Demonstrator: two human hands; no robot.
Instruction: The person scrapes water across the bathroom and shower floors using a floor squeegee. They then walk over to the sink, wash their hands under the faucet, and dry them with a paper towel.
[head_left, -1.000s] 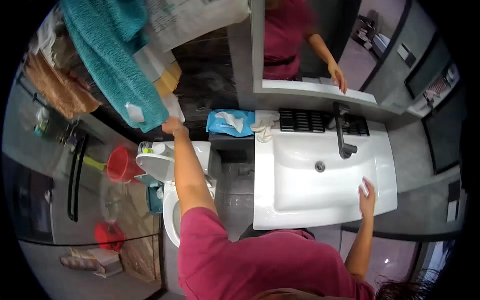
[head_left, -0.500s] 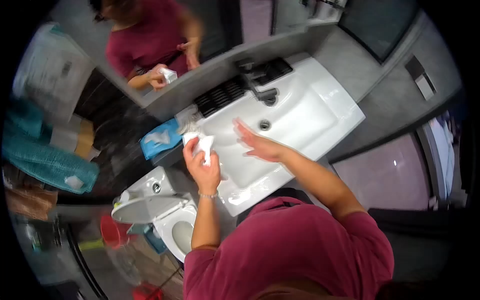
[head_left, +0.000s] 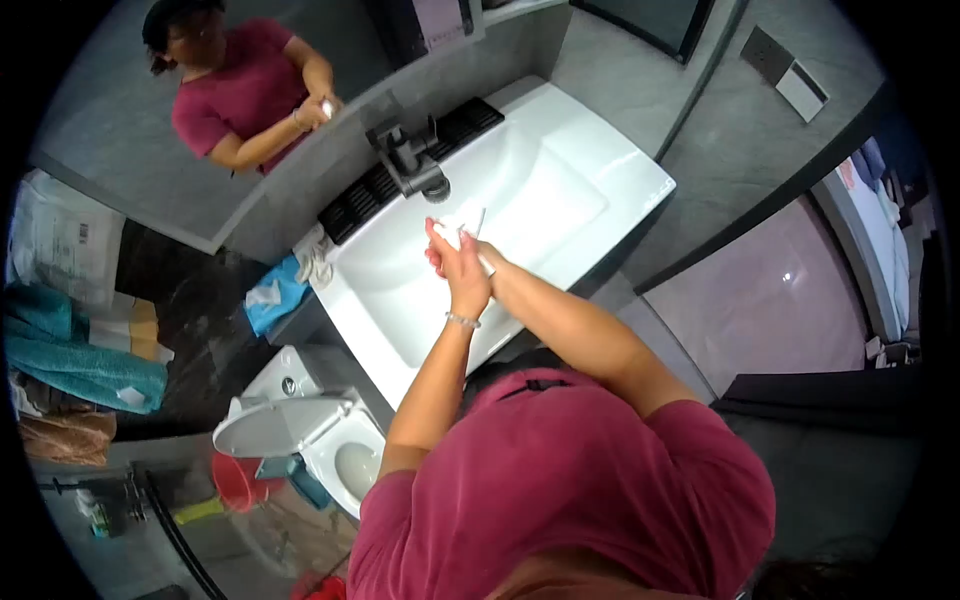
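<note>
My left hand [head_left: 464,274], with a beaded bracelet at its wrist, is pressed together with my right hand [head_left: 493,260] above the white washbasin [head_left: 570,170]. Between them they grip a white tissue [head_left: 469,228], whose edges stick out past the fingers. Much of my right hand is hidden behind the left one. Just beyond the fingertips stands the dark grey faucet [head_left: 408,165], mounted at the basin's back edge. The drain is hidden behind my hands and the tissue.
A blue tissue pack [head_left: 275,297] and a crumpled pale cloth [head_left: 315,258] lie left of the basin. Below them is a toilet [head_left: 340,445] with its lid raised. Black slotted trays [head_left: 360,205] flank the faucet. A mirror [head_left: 270,50] hangs behind; teal towels [head_left: 95,365] are at far left.
My hands were apart, the left holding the tissue and the right spread open over the basin. They have now come together around the tissue, near the faucet. The view has shifted slightly.
</note>
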